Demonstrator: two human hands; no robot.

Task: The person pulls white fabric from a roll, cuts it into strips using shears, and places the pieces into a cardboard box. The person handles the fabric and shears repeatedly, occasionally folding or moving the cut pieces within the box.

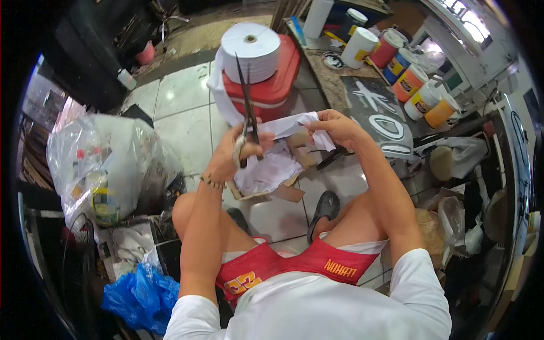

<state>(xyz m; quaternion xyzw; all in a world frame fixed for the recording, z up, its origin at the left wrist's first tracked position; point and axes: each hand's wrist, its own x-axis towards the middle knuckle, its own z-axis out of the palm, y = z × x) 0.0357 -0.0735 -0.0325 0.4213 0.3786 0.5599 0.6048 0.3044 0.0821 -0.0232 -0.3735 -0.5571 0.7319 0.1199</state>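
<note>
My left hand (228,152) is closed round the handles of a pair of scissors (247,99), whose long dark blades point up and away from me. A white fabric strip (286,125) stretches between my two hands. Its right end is pinched in the fingers of my right hand (340,129), with a folded piece hanging below them. Whether the left fingers also grip the strip, I cannot tell. Under my hands stands an open cardboard box (290,194) holding white cut pieces (266,173). Beyond them, a large roll of white strip (249,65) sits on a red cooler (290,59).
At right, a worktable (328,79) bears several paint tubs (409,82) and a dark painted sign (379,116). Left on the tiled floor (181,93) is a big clear plastic bag (113,153) of containers. A blue plastic bag (141,297) lies near my left elbow.
</note>
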